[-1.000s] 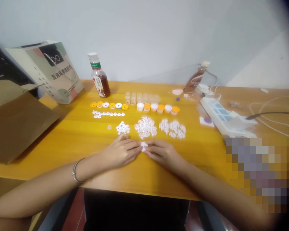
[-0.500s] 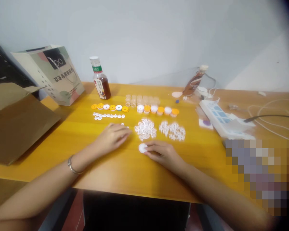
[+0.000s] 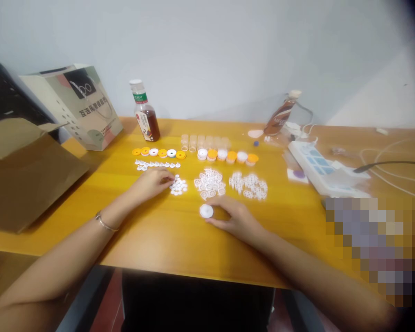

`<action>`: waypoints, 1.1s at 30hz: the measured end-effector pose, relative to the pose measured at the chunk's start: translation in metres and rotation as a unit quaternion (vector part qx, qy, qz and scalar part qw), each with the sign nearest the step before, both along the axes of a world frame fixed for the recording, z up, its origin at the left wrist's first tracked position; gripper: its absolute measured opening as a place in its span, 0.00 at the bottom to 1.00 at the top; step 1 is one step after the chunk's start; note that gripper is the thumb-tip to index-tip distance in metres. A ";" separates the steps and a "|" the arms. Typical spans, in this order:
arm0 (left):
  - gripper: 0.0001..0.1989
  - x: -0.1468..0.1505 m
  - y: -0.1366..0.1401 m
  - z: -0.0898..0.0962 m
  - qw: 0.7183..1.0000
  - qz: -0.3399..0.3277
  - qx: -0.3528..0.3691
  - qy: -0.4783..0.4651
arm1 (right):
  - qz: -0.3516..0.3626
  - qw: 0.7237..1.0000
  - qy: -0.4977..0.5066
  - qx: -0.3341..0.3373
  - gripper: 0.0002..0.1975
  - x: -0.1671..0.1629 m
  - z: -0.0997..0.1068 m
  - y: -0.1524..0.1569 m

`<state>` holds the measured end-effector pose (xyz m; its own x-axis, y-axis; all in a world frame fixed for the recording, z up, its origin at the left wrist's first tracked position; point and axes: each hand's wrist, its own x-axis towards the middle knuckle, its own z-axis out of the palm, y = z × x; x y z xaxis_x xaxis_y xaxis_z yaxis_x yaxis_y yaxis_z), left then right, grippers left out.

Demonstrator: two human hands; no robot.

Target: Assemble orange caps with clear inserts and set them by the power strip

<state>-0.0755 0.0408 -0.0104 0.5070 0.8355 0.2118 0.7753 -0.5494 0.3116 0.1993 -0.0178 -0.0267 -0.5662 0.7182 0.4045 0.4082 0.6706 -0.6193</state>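
My left hand [image 3: 151,183] reaches to the left edge of a heap of small white discs [image 3: 179,186]. Its fingertips are drawn together; whether a piece is between them is too small to tell. Lying near the table's middle is a round white cap [image 3: 206,211], its upper side facing me. The thumb and index finger of my right hand [image 3: 238,215] close around its right side. Just beyond it spread two groups of white openwork plastic pieces, a left pile [image 3: 209,183] and a right pile [image 3: 251,185]. Small white knobbed pieces [image 3: 157,164] form a row behind my left hand.
Orange and white rings [image 3: 162,153], a row of orange and white caps [image 3: 231,157] and clear small cups [image 3: 201,143] line the back. A dark drink bottle [image 3: 147,122], a brown bottle [image 3: 280,115], a cardboard box [image 3: 31,170], a paper bag [image 3: 86,110] and a power strip [image 3: 314,166] stand around.
My left hand has drawn back to the left, uncovering the heap of small white discs. My right fingers have spread wider around the white cap, which now shows more fully.
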 end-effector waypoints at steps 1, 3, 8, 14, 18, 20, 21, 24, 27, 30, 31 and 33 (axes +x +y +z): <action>0.08 0.000 0.000 0.000 1.000 0.000 0.006 0.004 | 0.000 1.000 0.000 0.001 0.12 0.000 0.000 0.000; 0.08 0.000 0.001 -0.001 1.000 -0.002 0.019 0.013 | 0.002 1.000 -0.001 0.002 0.12 -0.001 -0.001 0.000; 0.08 0.003 0.002 0.000 0.998 -0.003 0.059 0.030 | 0.011 1.000 0.000 0.001 0.09 -0.002 -0.001 0.000; 0.08 0.030 -0.021 0.003 0.991 -0.079 0.100 -0.031 | 0.006 1.000 -0.001 -0.010 0.10 -0.002 -0.002 0.001; 0.07 0.053 -0.039 0.001 0.982 -0.163 0.074 -0.056 | 0.000 1.000 0.006 -0.008 0.16 -0.002 -0.005 0.000; 0.07 0.059 -0.042 -0.001 0.980 -0.180 0.064 -0.058 | 0.004 1.000 0.006 -0.011 0.16 -0.003 -0.005 0.000; 0.07 0.060 -0.043 -0.002 0.979 -0.184 0.062 -0.058 | 0.005 1.000 0.006 -0.012 0.15 -0.003 -0.004 0.000; 0.08 0.062 -0.042 -0.004 0.978 -0.192 0.068 -0.050 | 0.003 1.000 0.007 -0.012 0.12 -0.004 -0.003 -0.001; 0.08 0.063 -0.042 -0.005 0.977 -0.193 0.091 -0.018 | -0.004 1.000 0.007 -0.017 0.12 -0.004 -0.003 0.000; 0.09 0.065 -0.043 -0.006 0.972 -0.197 0.126 0.014 | -0.005 1.000 0.009 -0.018 0.14 -0.004 -0.004 0.000; 0.09 0.066 -0.044 -0.006 0.970 -0.199 0.135 0.022 | -0.006 1.000 0.011 -0.018 0.14 -0.004 -0.005 0.001; 0.10 0.067 -0.044 -0.008 0.968 -0.201 0.145 0.036 | -0.009 1.000 0.013 -0.020 0.14 -0.004 -0.006 0.001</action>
<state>-0.0088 -0.0035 -0.0182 0.8014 0.4774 0.3603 0.4939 -0.8680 0.0514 0.1956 -0.0169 -0.0329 -0.5428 0.7434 0.3907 0.4024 0.6385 -0.6560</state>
